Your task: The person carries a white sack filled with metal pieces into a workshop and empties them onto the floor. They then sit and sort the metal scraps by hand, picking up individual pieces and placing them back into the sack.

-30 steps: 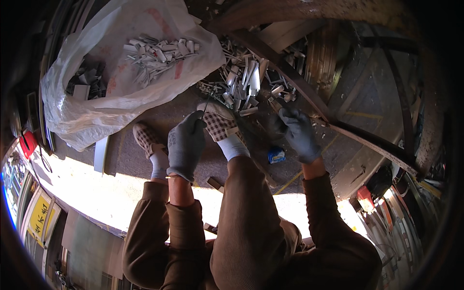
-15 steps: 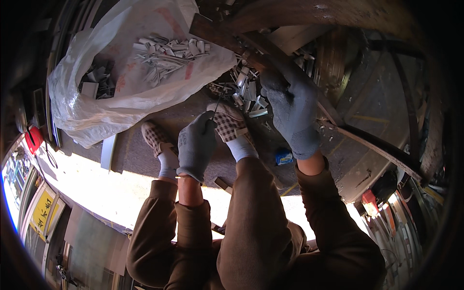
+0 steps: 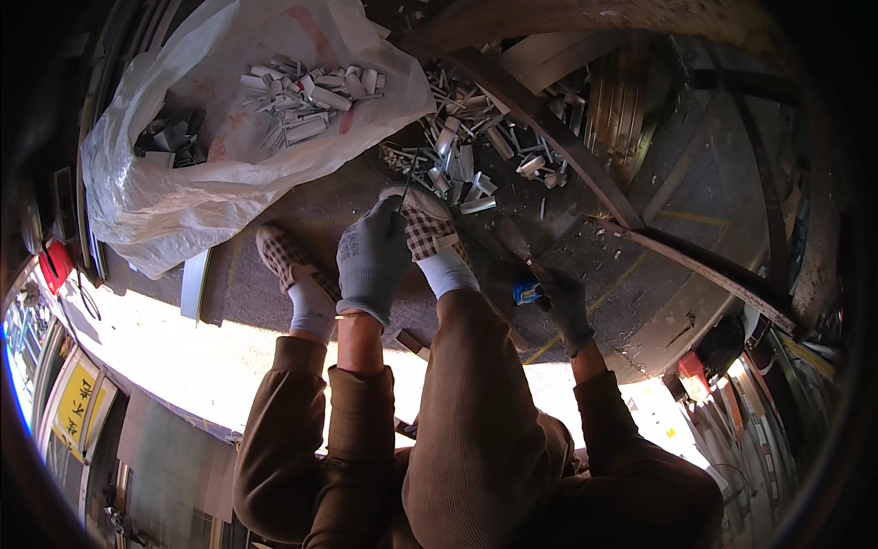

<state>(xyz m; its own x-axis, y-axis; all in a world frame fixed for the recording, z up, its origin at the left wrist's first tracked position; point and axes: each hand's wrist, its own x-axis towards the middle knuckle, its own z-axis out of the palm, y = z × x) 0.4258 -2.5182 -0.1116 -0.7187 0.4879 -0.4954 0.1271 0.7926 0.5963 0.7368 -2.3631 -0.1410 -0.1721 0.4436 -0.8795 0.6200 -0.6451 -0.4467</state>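
My left hand (image 3: pixel 373 261), in a grey knitted work glove, is closed beside my right checked slipper (image 3: pixel 428 227). A thin dark rod (image 3: pixel 405 194) sticks up from its fingers. My right hand (image 3: pixel 565 309), also gloved, is low on the right, its fingers closed round the handle end of a narrow flat-bladed tool (image 3: pixel 515 240) that points up and left. The tool's exact kind is hard to make out. A blue packet (image 3: pixel 526 291) lies on the floor next to that hand. Ahead, a heap of short metal offcuts (image 3: pixel 466 169) lies on the floor.
A large white plastic sack (image 3: pixel 210 197) with metal offcuts (image 3: pixel 311 96) on it spreads at the far left. Dark metal bars (image 3: pixel 585 169) and a long beam (image 3: pixel 713 274) cross the right side. My left slipper (image 3: pixel 282 252) stands near the sack.
My right hand has drawn back from the offcuts toward me and down beside the blue packet; the flat-bladed tool now shows at its fingers. My left hand has moved slightly up in the picture.
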